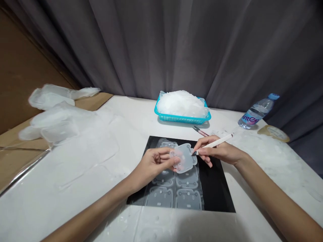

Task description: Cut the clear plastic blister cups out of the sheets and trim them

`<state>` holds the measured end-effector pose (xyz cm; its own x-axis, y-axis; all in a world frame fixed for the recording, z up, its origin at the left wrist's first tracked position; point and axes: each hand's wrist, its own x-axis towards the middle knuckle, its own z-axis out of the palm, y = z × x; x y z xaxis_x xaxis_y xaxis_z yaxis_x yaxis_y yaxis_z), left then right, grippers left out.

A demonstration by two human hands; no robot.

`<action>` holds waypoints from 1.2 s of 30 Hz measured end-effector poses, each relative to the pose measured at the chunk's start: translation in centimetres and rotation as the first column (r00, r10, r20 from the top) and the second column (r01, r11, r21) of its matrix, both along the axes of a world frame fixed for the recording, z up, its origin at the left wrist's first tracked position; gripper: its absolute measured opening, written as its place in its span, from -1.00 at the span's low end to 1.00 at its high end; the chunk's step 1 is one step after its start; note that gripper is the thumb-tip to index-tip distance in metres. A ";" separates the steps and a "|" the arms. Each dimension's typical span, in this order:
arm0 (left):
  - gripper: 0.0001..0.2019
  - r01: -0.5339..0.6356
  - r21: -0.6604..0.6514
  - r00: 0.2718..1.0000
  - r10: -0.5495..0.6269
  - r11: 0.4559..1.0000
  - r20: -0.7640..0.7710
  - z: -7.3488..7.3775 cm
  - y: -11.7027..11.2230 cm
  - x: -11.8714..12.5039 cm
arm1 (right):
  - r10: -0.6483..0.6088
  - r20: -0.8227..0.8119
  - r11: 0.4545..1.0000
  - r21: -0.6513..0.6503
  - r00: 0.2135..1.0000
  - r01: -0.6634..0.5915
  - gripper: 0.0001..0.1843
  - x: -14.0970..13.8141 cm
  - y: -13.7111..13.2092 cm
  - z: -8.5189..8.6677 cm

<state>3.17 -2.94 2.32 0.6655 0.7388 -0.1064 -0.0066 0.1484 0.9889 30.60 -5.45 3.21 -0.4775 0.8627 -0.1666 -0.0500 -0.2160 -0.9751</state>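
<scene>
My left hand (161, 159) pinches a thin, translucent plate (185, 160) with a notched outline by its left edge, thumb on top. A white pen-like tool (218, 141) with a dark tip is gripped in my right hand (214, 151). Its tip meets or nearly meets the plate's right edge, close to a dark line marked there. Underneath, a clear sheet (174, 193) with several similar plate shapes lies on a black board (217, 195). My fingers hide part of the sheet's upper portion.
Behind the board stands a blue basket (183, 119) heaped with white translucent pieces. Metallic tweezers (201, 131) lie before it. A water bottle (257, 112) leans at the right beside a tan round label-like piece (274, 133). Translucent pieces (60, 117) pile up at left near cardboard (22, 144).
</scene>
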 end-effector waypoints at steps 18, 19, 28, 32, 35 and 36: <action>-0.62 -0.088 0.237 0.988 0.115 0.968 -0.104 0.4 -0.5 -0.5 | 0.141 0.119 0.986 0.073 0.983 -0.150 -0.73 1.5 -0.3 1.0; -0.62 -0.085 0.220 0.989 0.109 0.972 -0.098 0.5 -0.6 -0.5 | 0.114 0.131 0.987 0.096 0.985 -0.127 -0.74 1.8 -0.4 1.3; -0.58 -0.041 0.084 0.998 0.044 0.996 -0.035 1.5 -1.0 0.0 | -0.523 0.682 0.579 0.725 0.512 -0.373 -0.77 1.4 0.0 -0.9; -0.58 -0.034 0.051 0.999 0.035 0.998 -0.025 1.5 -1.1 0.1 | -0.601 0.703 0.417 0.682 0.381 -0.600 -0.78 0.6 0.2 -2.8; -0.59 -0.034 0.045 0.999 0.034 0.998 -0.014 1.5 -1.1 0.1 | -0.570 0.742 0.413 0.630 0.353 -0.657 -0.72 0.4 0.3 -3.1; -0.60 -0.032 0.049 0.999 0.033 0.998 -0.012 1.5 -1.1 0.1 | -0.562 0.748 0.416 0.625 0.354 -0.661 -0.68 0.5 0.3 -3.1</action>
<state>3.23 -4.02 3.80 0.6398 0.7646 -0.0778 0.0018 0.0998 0.9950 31.07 -5.16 0.14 -0.6284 0.7464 0.2192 0.7708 0.6355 0.0457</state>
